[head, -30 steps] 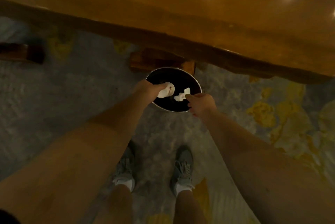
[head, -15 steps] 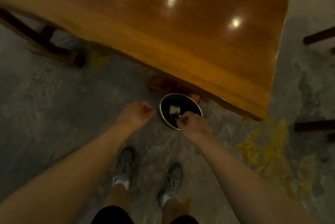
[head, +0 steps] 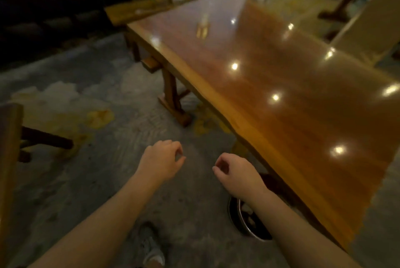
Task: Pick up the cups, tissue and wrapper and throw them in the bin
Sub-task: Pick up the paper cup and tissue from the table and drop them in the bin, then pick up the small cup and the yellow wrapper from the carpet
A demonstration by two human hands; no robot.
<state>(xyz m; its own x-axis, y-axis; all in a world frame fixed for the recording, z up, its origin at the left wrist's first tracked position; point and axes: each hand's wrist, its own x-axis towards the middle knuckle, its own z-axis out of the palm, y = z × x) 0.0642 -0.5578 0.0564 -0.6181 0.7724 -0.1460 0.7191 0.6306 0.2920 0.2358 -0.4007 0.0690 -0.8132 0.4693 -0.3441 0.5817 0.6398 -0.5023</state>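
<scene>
The round dark bin (head: 240,223) with a metal rim stands on the floor beside the table, partly hidden under my right forearm. Pale scraps show inside it, blurred. My left hand (head: 161,160) hovers over the floor with fingers loosely curled and nothing in it. To its right, my right hand (head: 234,172) is also loosely curled and holds nothing, above and ahead of the bin. No cup, tissue or wrapper is visible on the table.
A long glossy wooden table (head: 281,85) fills the right side, its legs (head: 173,103) ahead of my hands. A wooden bench (head: 142,11) lies at the far end, another seat (head: 8,148) at the left edge. My shoe (head: 151,248) is below.
Both hands let go of the white pieces into the bin and pulled back out of it. My view lifted from the bin to the table's length.
</scene>
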